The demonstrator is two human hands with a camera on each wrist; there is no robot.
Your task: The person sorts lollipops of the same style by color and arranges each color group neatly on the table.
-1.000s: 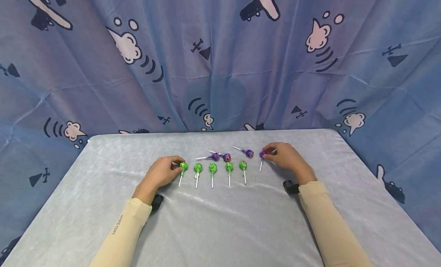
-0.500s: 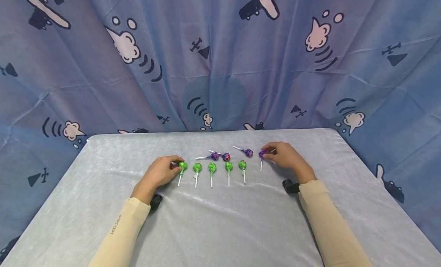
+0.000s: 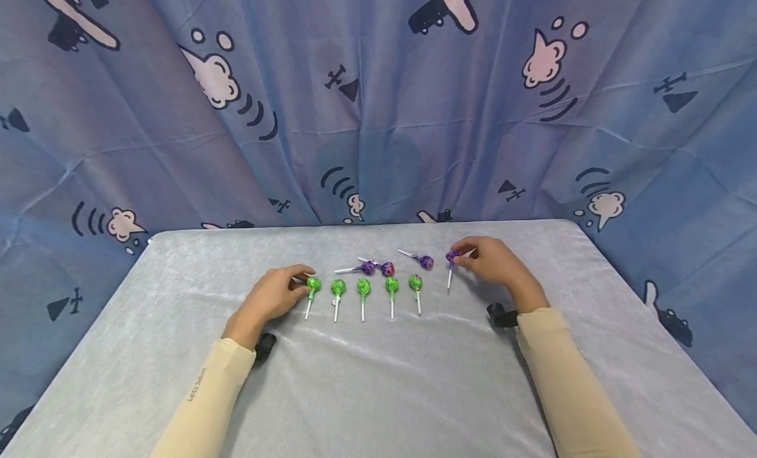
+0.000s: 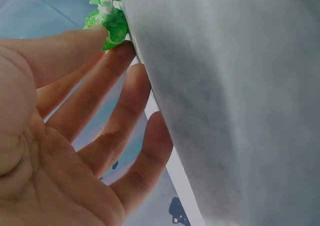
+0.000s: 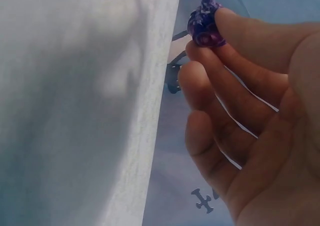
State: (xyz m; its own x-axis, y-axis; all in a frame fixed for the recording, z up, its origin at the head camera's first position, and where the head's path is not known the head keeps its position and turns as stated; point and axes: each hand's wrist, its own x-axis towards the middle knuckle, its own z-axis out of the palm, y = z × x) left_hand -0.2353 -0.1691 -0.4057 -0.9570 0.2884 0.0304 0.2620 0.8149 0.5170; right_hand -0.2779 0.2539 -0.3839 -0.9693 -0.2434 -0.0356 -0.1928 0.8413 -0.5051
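Note:
My left hand pinches the round head of the leftmost green lollipop between thumb and fingers. In the left wrist view its green wrapper shows at the thumb tip, with the other fingers touching the tabletop. My right hand grips a purple lollipop by its head, the white stick pointing down toward me. Its dark purple wrapper sits between thumb and fingertips in the right wrist view. Several more green lollipops lie in a row beside the left hand, sticks toward me.
Behind the green row lie a purple lollipop, a second one touching or overlapping it, and a third to the right. A grey-white cloth covers the table. A patterned blue curtain hangs behind the far edge.
The right hand has moved slightly away from me and right, carrying the purple lollipop with it. My left hand stays on the leftmost green lollipop.

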